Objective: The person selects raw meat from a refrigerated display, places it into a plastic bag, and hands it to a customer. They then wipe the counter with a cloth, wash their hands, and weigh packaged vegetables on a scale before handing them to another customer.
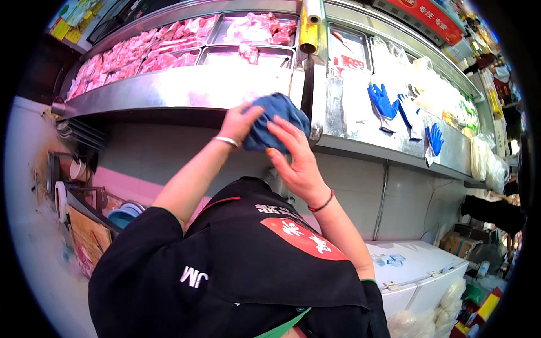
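A bunched blue cloth (277, 114) is between my hands, in front of the counter's edge. My left hand (240, 124) grips its left side, thumb across the fabric. Against its lower right lies my right hand (296, 156), fingers spread over the front and thumb at the bottom edge. Part of the cloth is hidden behind these fingers. Just beyond is a steel display counter (169, 91), brightly lit, with raw meat (139, 46) in metal trays at the left. One piece of meat (248, 53) lies at a nearer tray (270, 57).
Several blue-coated work gloves (382, 101) lie on the right-hand steel counter (351, 114), near plastic bags (393, 55). A film roll (309, 36) stands between the counters. A white chest freezer (414, 262) is low at right; blue basins (124, 214) and a wooden board (88, 228) are low at left.
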Tool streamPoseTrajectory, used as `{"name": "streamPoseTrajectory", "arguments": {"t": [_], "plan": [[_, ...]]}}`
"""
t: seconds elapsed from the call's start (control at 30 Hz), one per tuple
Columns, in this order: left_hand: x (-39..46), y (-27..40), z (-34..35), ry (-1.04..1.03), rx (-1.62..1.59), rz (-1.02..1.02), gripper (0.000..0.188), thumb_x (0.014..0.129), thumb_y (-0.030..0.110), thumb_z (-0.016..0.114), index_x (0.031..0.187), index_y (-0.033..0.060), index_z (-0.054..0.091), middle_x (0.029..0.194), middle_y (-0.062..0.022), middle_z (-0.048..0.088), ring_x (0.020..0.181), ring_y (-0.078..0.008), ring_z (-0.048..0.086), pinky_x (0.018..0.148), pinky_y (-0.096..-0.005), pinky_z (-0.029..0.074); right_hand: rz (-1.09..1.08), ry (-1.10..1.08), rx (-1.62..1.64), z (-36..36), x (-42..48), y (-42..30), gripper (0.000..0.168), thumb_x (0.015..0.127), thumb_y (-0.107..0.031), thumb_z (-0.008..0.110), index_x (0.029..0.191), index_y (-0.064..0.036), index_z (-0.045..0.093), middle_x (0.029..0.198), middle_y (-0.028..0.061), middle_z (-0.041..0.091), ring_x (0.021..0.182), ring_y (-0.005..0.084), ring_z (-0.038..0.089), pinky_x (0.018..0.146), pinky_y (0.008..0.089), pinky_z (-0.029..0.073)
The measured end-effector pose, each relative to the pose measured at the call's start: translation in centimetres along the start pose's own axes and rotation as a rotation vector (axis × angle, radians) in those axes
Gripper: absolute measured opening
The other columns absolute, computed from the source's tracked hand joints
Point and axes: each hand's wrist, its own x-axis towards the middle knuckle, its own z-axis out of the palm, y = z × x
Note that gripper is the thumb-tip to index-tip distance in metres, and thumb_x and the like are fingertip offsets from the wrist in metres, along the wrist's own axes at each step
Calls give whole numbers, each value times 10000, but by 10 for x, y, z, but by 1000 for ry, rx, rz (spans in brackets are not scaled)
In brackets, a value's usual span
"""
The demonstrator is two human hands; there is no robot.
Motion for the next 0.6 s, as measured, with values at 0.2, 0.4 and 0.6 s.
{"name": "streamPoseTrajectory", "arguments": {"t": [0.2,0.4,0.6], "plan": [[-63,41,35,-176,-497,-56,174,870,90,601,1041,63,614,891,4,616,783,-80,584,723,-237,501,300,-17,265,23,31,24,648,889,-298,697,1401,-1,433,1331,178,518,1254,289,495,1058,377,385],[-34,39,22,-104,-906,-103,224,969,190,565,1148,57,572,1029,-23,596,960,-98,567,876,-249,454,453,117,364,53,72,48,331,925,-186,654,1196,-16,569,1060,100,639,978,156,598,870,302,487],[-18,9,13,124,23,458,460,1004,81,460,1448,9,363,1424,-114,447,1311,-179,421,1098,-304,320,683,320,350,87,120,103,281,982,-251,577,1008,23,636,869,78,666,762,113,565,691,289,476]]}}
